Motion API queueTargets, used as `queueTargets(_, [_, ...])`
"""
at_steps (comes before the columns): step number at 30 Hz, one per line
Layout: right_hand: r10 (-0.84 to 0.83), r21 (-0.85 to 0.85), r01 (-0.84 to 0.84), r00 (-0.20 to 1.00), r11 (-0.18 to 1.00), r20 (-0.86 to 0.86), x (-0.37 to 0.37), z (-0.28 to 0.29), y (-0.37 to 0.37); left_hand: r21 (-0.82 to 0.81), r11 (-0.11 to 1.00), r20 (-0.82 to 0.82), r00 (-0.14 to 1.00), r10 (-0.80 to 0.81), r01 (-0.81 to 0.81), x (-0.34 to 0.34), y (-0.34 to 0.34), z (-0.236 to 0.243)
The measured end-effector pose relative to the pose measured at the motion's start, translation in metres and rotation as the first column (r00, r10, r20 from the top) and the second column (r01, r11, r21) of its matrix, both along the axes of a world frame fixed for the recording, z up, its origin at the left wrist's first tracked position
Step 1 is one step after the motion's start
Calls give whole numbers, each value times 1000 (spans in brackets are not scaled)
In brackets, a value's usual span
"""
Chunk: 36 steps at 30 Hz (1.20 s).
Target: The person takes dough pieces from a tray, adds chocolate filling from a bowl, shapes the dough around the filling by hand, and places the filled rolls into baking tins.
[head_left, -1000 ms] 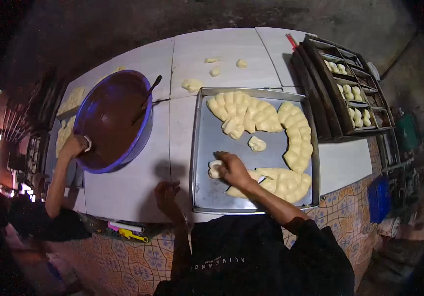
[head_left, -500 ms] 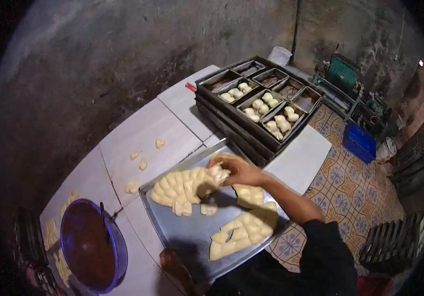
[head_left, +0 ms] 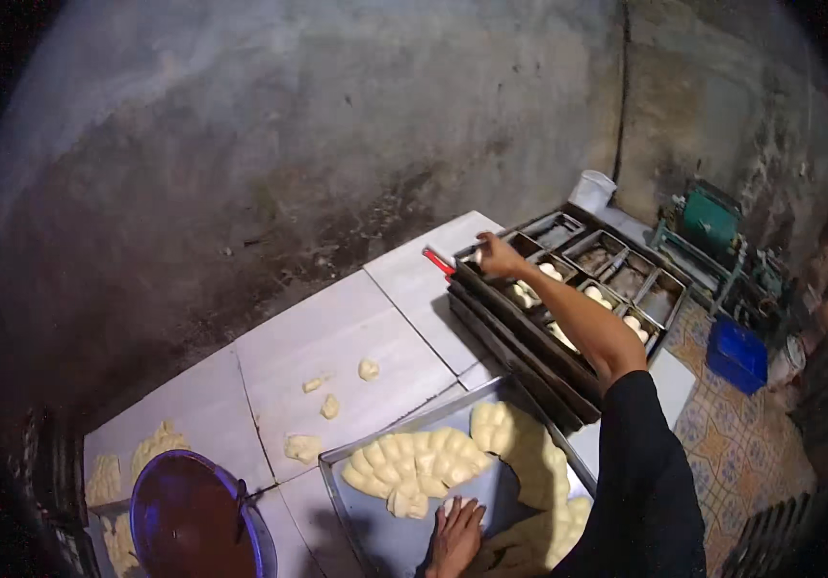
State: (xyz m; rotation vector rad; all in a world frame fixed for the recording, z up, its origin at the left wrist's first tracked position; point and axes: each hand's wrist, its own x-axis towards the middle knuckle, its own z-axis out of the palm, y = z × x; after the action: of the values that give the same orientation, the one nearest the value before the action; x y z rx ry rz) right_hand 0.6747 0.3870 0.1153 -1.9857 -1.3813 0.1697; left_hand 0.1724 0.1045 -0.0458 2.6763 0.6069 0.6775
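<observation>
The biggest change is in the right hand point(head_left: 499, 255): half a second ago it was over the tray with pieces of dough at its fingertips, and now it is at 2 o'clock in the view, reaching across the stack of dark moulds point(head_left: 522, 335) to the far-left corner. Its fingers are bent downward and a pale bit of dough point(head_left: 478, 256) shows just beneath them; whether they are clamped on it or have come apart from it I cannot tell. The work thus seems to have passed from picking up dough to placing it in a compartment. The left hand point(head_left: 458, 539), which was low at the tray's near side, has come forward to 6 o'clock, palm down inside the metal tray point(head_left: 382, 532). Its fingers are slightly apart and lie over a loose dough piece point(head_left: 449, 504), of which only a pale edge shows, so its grip on that piece cannot be told either. Judging by this, the two hands share the work between moulds and tray. From the left hand, one scored slab of dough point(head_left: 414, 460) lies at 11 o'clock and more dough point(head_left: 530, 453) curves away at 1 o'clock, partly in shadow. At 3 o'clock, several compartments hold rounded dough lumps point(head_left: 598, 297), while others beyond the forearm are bare. The head has also turned, leaving the blue-rimmed bowl point(head_left: 258, 530) toward 7 o'clock on the white surface point(head_left: 323, 323).
</observation>
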Motion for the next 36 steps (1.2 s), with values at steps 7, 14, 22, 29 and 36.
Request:
queueTargets(7, [-68, 518, -29, 984, 855, 167, -76, 2, -3, -298, 925, 72, 961, 269, -237, -14, 16, -18])
queueTargets(14, [278, 257, -213, 928, 943, -249, -170, 55, -130, -672, 740, 538, 702, 468, 22, -45, 3, 51])
queueTargets(22, [433, 281, -496, 221, 821, -874, -426, -45, -311, -565, 805, 417, 779, 468, -181, -75, -23, 134])
queueTargets(29, [518, 456, -253, 514, 853, -684, -482, -37, -336, -658, 699, 508, 519, 687, -281, -107, -53, 107])
queueTargets(36, [600, 365, -477, 640, 800, -480, -492, -42, -341, -857, 512, 470, 326, 820, -52, -125, -82, 90])
